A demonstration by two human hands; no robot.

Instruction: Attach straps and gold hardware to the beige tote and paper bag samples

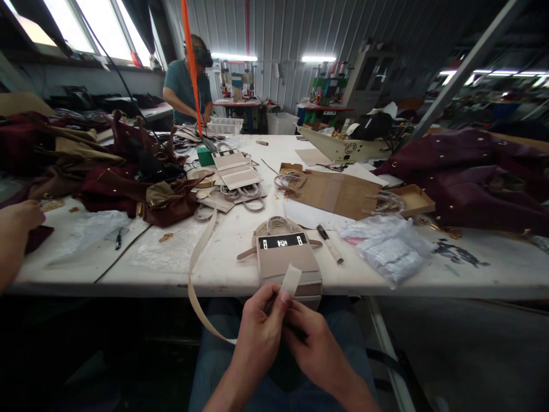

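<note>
Where left hand (262, 320) pinches, strip (292, 278) hides.

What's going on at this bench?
Someone seated at the white table has the left hand pinching a pale strip in front of a beige bag piece. The right hand is right up against the left, its grip unclear. Another person's hand shows at the left edge; a person in teal stands farther back.

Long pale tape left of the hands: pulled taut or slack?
Slack: the tape bows in a wide curve over the table edge and sags toward the left hand.
</note>
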